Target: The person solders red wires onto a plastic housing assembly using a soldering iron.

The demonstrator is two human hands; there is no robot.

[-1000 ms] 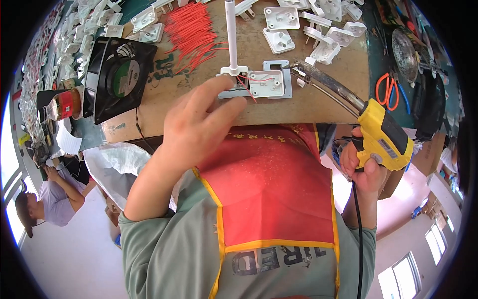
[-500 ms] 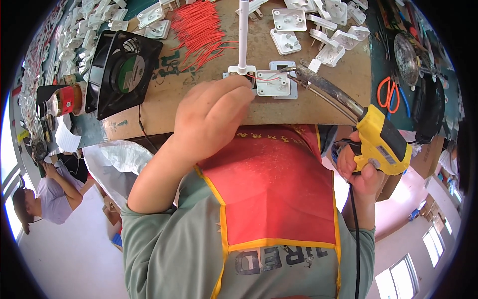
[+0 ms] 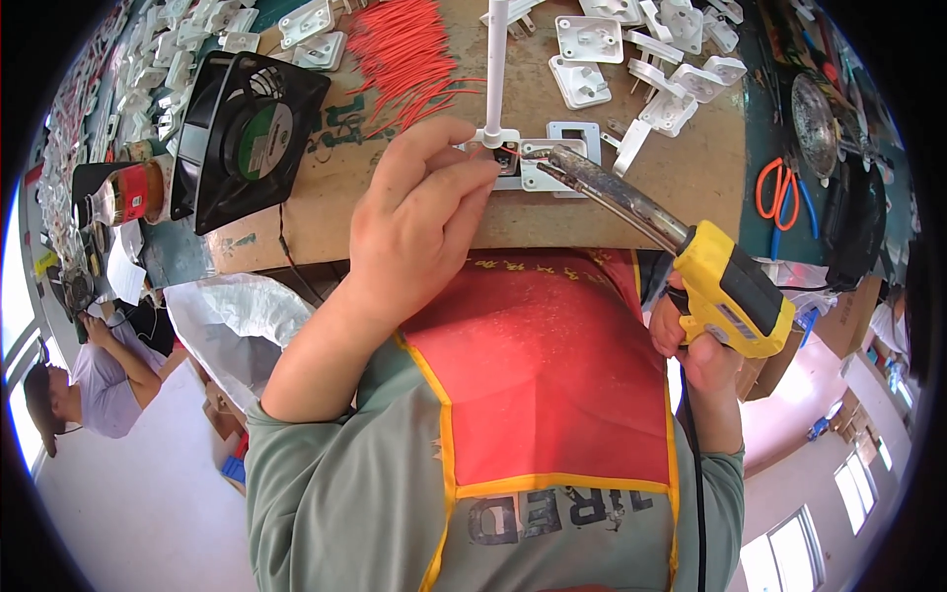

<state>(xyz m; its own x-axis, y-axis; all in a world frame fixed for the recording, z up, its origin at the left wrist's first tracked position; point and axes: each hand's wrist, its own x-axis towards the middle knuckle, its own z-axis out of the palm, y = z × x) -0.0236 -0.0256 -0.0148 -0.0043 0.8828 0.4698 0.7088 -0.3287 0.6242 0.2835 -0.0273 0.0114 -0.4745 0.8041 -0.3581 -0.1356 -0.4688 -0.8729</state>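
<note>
Now right hand (image 3: 706, 363) grips soldering gun (image 3: 730, 286), likely soldering red wire (image 3: 510, 152); can't tell what left hand (image 3: 414, 212) grasps; next move needs steadiness.

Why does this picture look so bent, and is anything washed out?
In the head view: a fisheye lens bends straight edges and leaves black corners; the lower-right windows are blown out white; the yellow soldering tool looks fairly sharp.

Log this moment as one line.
left hand: at base of white post | right hand: holding yellow soldering gun, tip at white housing | nearby: red wires, black fan
</note>
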